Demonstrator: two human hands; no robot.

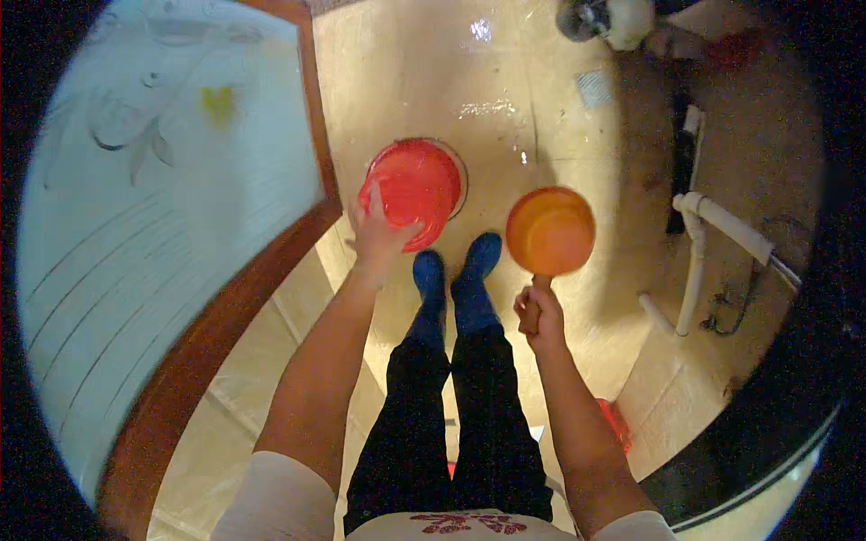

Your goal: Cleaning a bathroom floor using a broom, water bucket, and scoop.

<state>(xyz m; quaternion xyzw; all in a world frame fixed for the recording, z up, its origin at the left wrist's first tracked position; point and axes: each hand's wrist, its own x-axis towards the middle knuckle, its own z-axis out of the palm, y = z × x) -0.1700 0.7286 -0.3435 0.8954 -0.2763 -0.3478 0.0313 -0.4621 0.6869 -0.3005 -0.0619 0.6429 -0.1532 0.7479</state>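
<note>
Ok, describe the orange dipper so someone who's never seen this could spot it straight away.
On the shiny floor, find the two blue boots. Just to their right, the person's right hand grips the handle of the orange dipper. Unlike the round red piece at the left hand, it is orange and shows a handle.

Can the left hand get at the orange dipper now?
Probably yes: the left hand is at a round red thing, but the space across to the orange dipper looks open; the right hand grips its handle.
</note>
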